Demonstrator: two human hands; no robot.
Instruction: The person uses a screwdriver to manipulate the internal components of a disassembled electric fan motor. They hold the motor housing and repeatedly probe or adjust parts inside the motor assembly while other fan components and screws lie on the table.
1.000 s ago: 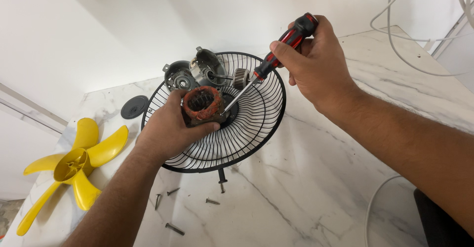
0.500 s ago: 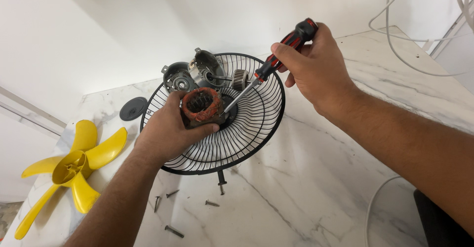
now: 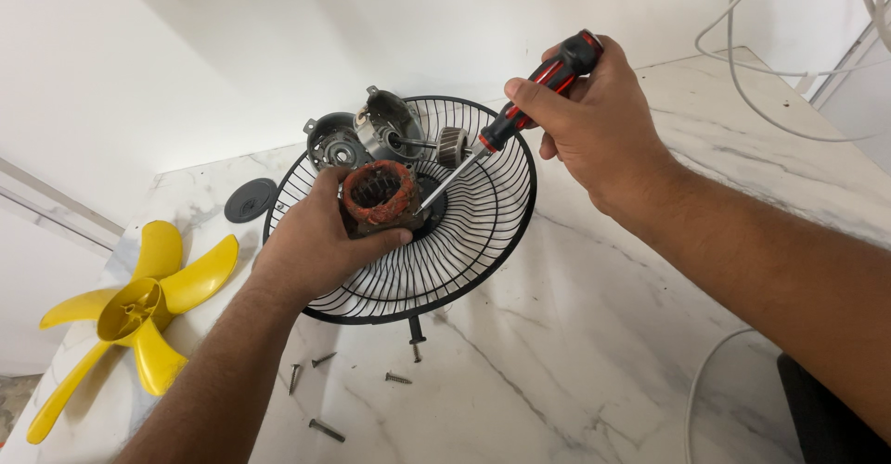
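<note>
Over the wire fan guard, left hand clasps the motor stator, right hand clenches the screwdriver.

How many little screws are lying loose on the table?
4 clearly: two screws side by side below the wire fan guard, one screw right of them, one screw nearest the camera. More may hide under the guard or the arms.

Left hand is palm down, fingers curled in a grip, forearm coming from bottom left. Right hand is closed in fist grip w/ thumb on top, arm stretched from the right.
</note>
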